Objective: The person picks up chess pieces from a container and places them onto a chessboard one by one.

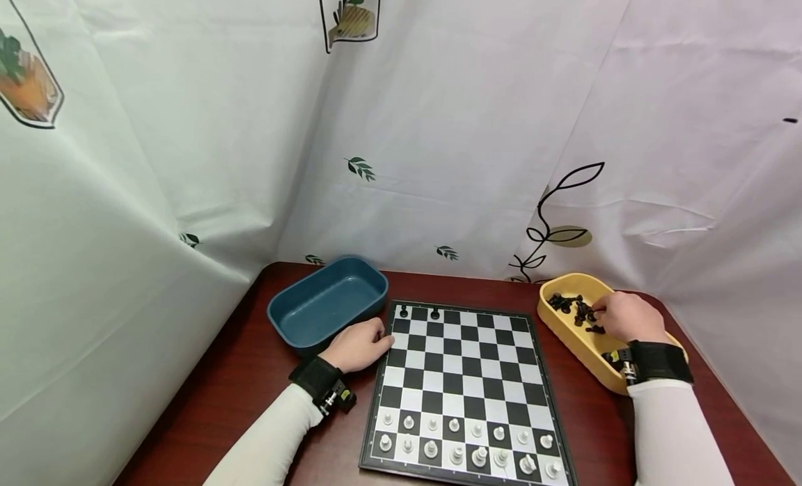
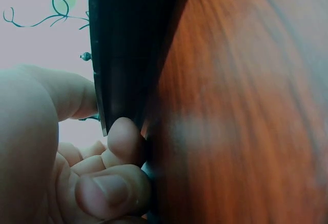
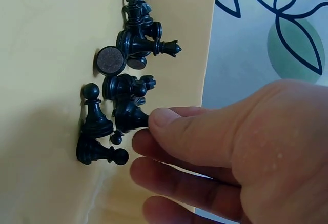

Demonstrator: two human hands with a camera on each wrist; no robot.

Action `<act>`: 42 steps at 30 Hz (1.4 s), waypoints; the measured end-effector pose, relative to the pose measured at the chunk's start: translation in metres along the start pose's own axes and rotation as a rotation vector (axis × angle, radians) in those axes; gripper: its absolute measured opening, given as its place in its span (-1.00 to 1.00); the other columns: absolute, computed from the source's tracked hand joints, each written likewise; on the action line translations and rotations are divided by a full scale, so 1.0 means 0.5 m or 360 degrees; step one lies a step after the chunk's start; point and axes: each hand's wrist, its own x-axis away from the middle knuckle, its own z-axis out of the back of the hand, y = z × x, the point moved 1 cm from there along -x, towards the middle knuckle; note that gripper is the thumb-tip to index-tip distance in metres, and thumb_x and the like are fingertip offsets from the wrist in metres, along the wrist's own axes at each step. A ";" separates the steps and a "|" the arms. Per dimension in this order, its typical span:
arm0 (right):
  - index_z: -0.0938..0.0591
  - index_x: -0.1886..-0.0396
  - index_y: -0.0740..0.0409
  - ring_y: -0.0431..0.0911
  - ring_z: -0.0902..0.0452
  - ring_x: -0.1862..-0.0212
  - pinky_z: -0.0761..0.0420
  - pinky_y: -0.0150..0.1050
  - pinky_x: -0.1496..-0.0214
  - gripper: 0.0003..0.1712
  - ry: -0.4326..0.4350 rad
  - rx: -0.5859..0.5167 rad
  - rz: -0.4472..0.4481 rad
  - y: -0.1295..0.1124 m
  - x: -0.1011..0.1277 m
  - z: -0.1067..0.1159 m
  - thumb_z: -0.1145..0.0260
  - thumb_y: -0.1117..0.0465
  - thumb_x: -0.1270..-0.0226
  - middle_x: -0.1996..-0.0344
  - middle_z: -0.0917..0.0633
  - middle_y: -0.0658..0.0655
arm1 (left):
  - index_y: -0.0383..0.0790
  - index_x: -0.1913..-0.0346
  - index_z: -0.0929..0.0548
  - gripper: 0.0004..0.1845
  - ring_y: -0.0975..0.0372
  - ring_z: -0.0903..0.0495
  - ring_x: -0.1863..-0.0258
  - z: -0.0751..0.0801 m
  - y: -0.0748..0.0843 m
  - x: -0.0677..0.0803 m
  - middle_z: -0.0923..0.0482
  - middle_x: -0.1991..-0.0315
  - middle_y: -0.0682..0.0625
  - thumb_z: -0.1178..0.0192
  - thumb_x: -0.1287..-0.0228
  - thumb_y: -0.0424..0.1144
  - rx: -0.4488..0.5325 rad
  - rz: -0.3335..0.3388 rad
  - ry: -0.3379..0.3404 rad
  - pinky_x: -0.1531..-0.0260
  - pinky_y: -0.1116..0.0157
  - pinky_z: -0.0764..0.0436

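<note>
A chessboard [image 1: 464, 381] lies in the middle of the table, with white pieces [image 1: 464, 444] on its two near rows and two black pieces [image 1: 418, 312] on the far row at the left. My left hand [image 1: 382, 340] holds the board's left edge [image 2: 128, 55], thumb on top and fingers curled against the rim. My right hand [image 1: 601, 310] is inside the yellow tray [image 1: 564, 326], where thumb and forefinger pinch one black piece [image 3: 128, 116] in a cluster of several black pieces [image 3: 128, 44].
An empty blue tray [image 1: 326, 301] stands at the back left, just beyond my left hand. White patterned sheets wall in the table on three sides. The table [image 1: 250, 374] is dark red wood.
</note>
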 end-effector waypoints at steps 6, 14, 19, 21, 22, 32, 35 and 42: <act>-0.87 0.08 0.28 0.41 -0.75 0.13 -0.68 0.39 0.18 -0.80 0.0088 -0.0020 0.0003 0.002 -0.001 -0.001 -0.52 0.26 -0.41 0.15 -0.83 0.42 | 0.02 0.32 -0.55 -0.69 0.25 -0.44 0.55 -0.002 -0.002 0.000 -0.47 0.52 0.10 -0.23 -0.66 0.03 -0.0012 -0.0006 0.0008 0.42 0.22 -0.43; -0.87 0.12 0.27 0.43 -0.74 0.19 -0.63 0.43 0.16 -0.83 0.0245 -0.0070 0.0006 -0.001 -0.002 0.006 -0.51 0.23 -0.48 0.24 -0.85 0.32 | 0.01 0.31 -0.55 -0.69 0.26 -0.44 0.55 -0.002 -0.003 0.001 -0.46 0.51 0.11 -0.23 -0.65 0.04 0.0008 -0.0026 0.0006 0.42 0.23 -0.42; -0.88 0.13 0.24 0.48 -0.71 0.16 -0.58 0.40 0.15 -0.81 0.0369 -0.0140 -0.0021 -0.001 -0.001 0.010 -0.52 0.18 -0.53 0.23 -0.85 0.33 | 0.02 0.32 -0.54 -0.69 0.26 -0.43 0.55 -0.001 -0.007 0.001 -0.46 0.51 0.11 -0.25 -0.64 0.04 0.0003 -0.0021 0.0023 0.42 0.22 -0.42; -0.88 0.11 0.26 0.54 -0.70 0.12 -0.56 0.41 0.14 -0.79 0.0423 -0.0153 -0.0031 0.001 0.002 0.012 -0.54 0.17 -0.52 0.19 -0.85 0.38 | 0.02 0.33 -0.54 -0.68 0.26 -0.44 0.54 -0.001 -0.010 0.001 -0.46 0.51 0.11 -0.25 -0.64 0.04 -0.0005 -0.0020 0.0031 0.41 0.22 -0.42; -0.87 0.11 0.27 0.56 -0.69 0.11 -0.55 0.42 0.14 -0.78 0.0441 -0.0156 -0.0041 0.002 0.003 0.013 -0.54 0.16 -0.52 0.18 -0.84 0.40 | 0.02 0.33 -0.54 -0.68 0.26 -0.44 0.54 -0.002 -0.010 0.000 -0.46 0.51 0.11 -0.26 -0.63 0.04 -0.0005 -0.0022 0.0033 0.41 0.21 -0.43; -0.86 0.06 0.20 0.63 -0.65 0.05 -0.52 0.38 0.24 -0.71 0.0475 -0.0145 -0.0162 -0.001 0.010 0.032 -0.49 0.03 -0.59 0.10 -0.82 0.47 | 0.01 0.32 -0.54 -0.68 0.26 -0.44 0.53 -0.004 -0.006 -0.002 -0.46 0.50 0.12 -0.26 -0.63 0.05 0.0012 -0.0029 0.0029 0.40 0.22 -0.42; -0.85 0.04 0.19 0.63 -0.64 0.06 -0.51 0.37 0.26 -0.71 0.0496 -0.0146 -0.0186 -0.008 0.010 0.037 -0.46 0.03 -0.62 0.10 -0.81 0.49 | 0.00 0.32 -0.54 -0.68 0.25 -0.44 0.53 -0.003 -0.005 0.000 -0.46 0.50 0.12 -0.26 -0.63 0.04 0.0013 -0.0043 0.0034 0.40 0.22 -0.42; -0.81 0.03 0.21 0.64 -0.64 0.11 -0.50 0.39 0.30 -0.74 0.0581 -0.0143 -0.0198 -0.035 0.008 0.045 -0.46 0.08 -0.63 0.13 -0.80 0.51 | 0.02 0.32 -0.55 -0.67 0.27 -0.44 0.54 -0.002 -0.006 -0.001 -0.45 0.51 0.12 -0.25 -0.65 0.06 0.0005 -0.0026 0.0016 0.40 0.24 -0.42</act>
